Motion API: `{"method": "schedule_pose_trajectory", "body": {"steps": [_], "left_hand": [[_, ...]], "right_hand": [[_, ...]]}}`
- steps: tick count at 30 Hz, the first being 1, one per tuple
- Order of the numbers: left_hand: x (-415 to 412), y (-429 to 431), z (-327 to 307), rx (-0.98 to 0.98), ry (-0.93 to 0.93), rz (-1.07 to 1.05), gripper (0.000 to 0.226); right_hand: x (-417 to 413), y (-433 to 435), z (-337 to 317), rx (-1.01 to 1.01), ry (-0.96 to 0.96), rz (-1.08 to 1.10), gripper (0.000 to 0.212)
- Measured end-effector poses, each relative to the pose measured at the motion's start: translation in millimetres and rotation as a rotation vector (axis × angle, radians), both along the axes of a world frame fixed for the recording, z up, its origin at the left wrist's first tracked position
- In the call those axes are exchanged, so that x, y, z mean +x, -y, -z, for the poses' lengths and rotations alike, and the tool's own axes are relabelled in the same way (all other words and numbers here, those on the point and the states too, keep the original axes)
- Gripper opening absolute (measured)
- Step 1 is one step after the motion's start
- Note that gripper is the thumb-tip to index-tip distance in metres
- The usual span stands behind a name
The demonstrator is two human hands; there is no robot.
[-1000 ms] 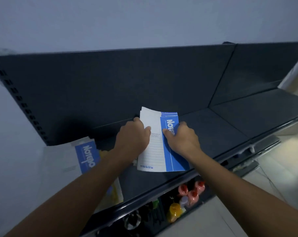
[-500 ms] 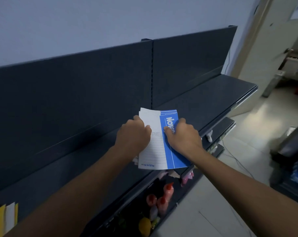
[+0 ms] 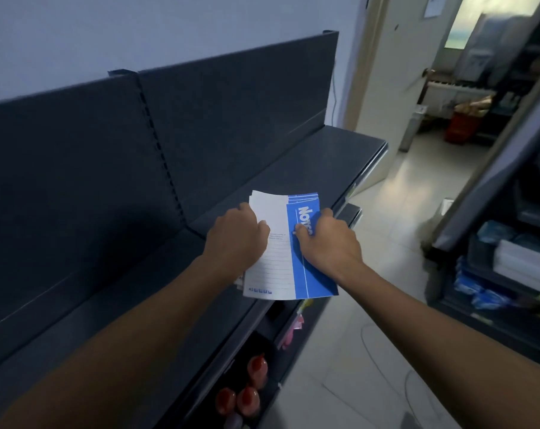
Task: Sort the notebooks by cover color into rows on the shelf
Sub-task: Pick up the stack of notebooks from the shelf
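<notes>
Stack of blue-and-white paper notebooks (image 3: 288,258) held at the front lip of the dark grey metal shelf (image 3: 308,162); whether resting on it cannot be told. Left hand (image 3: 237,238) grips the stack's nine o'clock edge with curled fingers; right hand (image 3: 329,243) pinches its blue three o'clock side.

A: Cam where?
B: Head-worn, wide-angle, facing forward and down along the dark grey metal shelf (image 3: 308,156).
A: How near?
B: Close; left hand (image 3: 237,239), right hand (image 3: 330,243) holding blue-and-white paper notebooks (image 3: 281,264) mid-frame.
</notes>
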State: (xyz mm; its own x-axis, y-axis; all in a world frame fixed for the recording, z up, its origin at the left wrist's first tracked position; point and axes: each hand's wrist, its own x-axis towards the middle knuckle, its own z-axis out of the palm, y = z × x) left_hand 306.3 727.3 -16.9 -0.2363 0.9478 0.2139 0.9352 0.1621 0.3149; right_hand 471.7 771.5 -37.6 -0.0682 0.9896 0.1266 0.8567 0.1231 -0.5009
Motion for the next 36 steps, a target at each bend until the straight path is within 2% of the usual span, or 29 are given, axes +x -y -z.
{"method": "schedule_pose_trajectory", "body": {"steps": [4, 9, 17, 22, 28, 31, 36], "left_hand": [[8.4, -40.9, 2.8, 0.037, -0.012, 0.073, 0.026], [17.6, -88.9, 4.0, -0.007, -0.018, 0.019, 0.026], [21.9, -149.6, 14.5, -0.078, 0.0, -0.232, 0.026], [31.1, -161.0, 24.1, -0.132, 0.144, -0.418, 0.027], [15.0, -152.4, 33.9, -0.194, 0.234, -0.661, 0.029], [2.4, -148.3, 43.0, -0.218, 0.236, -0.741, 0.04], [-12.6, -137.8, 65.2, -0.232, 0.258, -0.849, 0.041]], "right_hand": [[11.6, -34.1, 4.7, -0.018, -0.006, 0.031, 0.033], [19.3, -83.0, 9.4, -0.045, -0.024, 0.002, 0.033], [14.2, -174.1, 12.2, -0.082, -0.023, -0.238, 0.031], [4.4, -219.2, 14.9, -0.111, -0.027, -0.485, 0.034], [-32.1, -242.5, 26.5, -0.175, -0.019, -0.725, 0.031], [-54.4, -246.7, 32.6, -0.214, -0.025, -0.786, 0.03], [-84.5, -244.5, 50.4, -0.232, 0.045, -0.863, 0.034]]}}
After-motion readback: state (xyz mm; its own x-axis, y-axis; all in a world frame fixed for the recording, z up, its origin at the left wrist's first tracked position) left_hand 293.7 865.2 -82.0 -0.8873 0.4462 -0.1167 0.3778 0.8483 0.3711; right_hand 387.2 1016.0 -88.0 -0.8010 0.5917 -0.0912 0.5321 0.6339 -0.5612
